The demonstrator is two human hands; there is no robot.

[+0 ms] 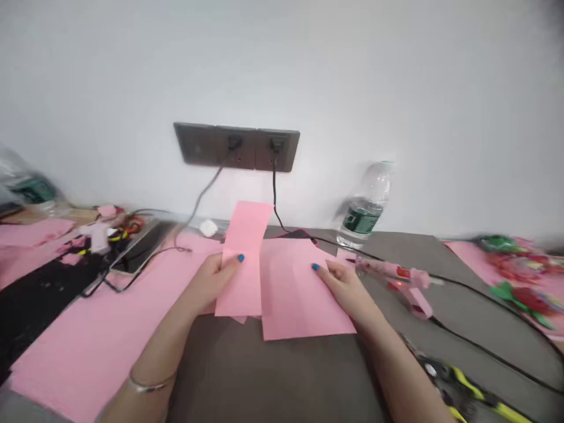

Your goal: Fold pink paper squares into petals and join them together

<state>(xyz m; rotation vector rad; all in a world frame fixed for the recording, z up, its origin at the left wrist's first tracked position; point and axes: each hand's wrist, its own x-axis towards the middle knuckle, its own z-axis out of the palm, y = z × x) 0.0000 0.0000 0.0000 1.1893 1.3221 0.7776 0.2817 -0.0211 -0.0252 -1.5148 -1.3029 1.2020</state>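
My left hand [215, 279] pinches a narrow strip of pink paper [245, 252], its thumb lying across the front. A wider sheet of pink paper [295, 294] is gripped at its right edge by my right hand [341, 282], thumb on top. The two pieces are held side by side above the table, the strip standing taller. Behind the left piece, a small pink corner pokes out below. The fingers under both papers are hidden. Just right of my right hand lies a pink hot glue gun [399, 276] with a small red light showing.
Large pink sheets [110, 329] and a phone [141, 247] lie on the left. A water bottle [365, 205] stands by the wall below sockets [238, 147] with cords. At right are yellow-black pliers [462, 382], the glue gun's black cable [493, 352] and red-green craft flowers [520, 264].
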